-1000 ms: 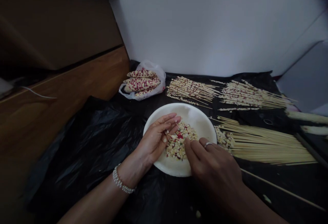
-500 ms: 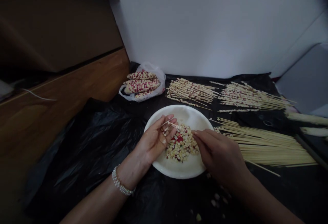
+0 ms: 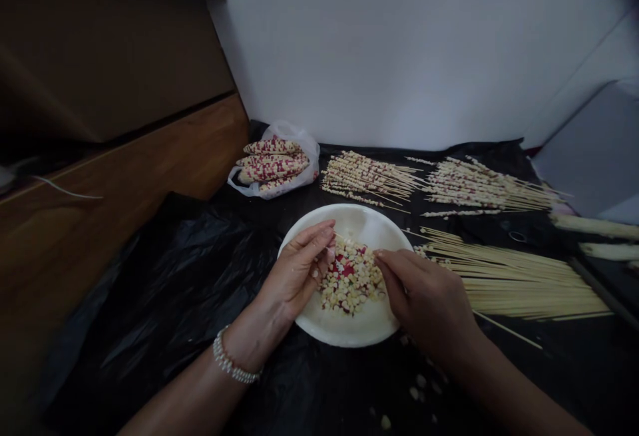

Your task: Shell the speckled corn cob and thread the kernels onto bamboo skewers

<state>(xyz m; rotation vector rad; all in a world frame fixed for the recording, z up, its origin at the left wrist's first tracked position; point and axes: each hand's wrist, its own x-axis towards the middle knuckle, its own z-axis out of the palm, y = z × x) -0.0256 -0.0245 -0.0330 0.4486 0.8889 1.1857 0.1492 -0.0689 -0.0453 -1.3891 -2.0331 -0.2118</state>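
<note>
A white bowl (image 3: 344, 337) holds loose cream and dark red corn kernels (image 3: 349, 289). Over its left side is my left hand (image 3: 304, 259), thumb and fingers pinched together, with some kernels cupped below them. A thin wooden skewer (image 3: 341, 237) shows at those fingertips and slants toward my right hand; its tip is hidden in the pinch. My right hand (image 3: 419, 289), above the bowl's right rim, is closed on the skewer's other part, mostly covered by the fingers.
Behind the bowl, corn cobs (image 3: 274, 163) lie in a plastic bag (image 3: 310, 150). Kernel-threaded skewers form two piles (image 3: 369, 176), (image 3: 469, 186). Bare skewers (image 3: 524, 283) lie at right beside stripped cobs (image 3: 599, 226). Loose kernels (image 3: 417, 389) dot the black plastic sheet (image 3: 200, 289).
My left hand's fingers, spread with kernels in the palm before, have closed together at the skewer's end. The right hand keeps nearly the same place and pinch.
</note>
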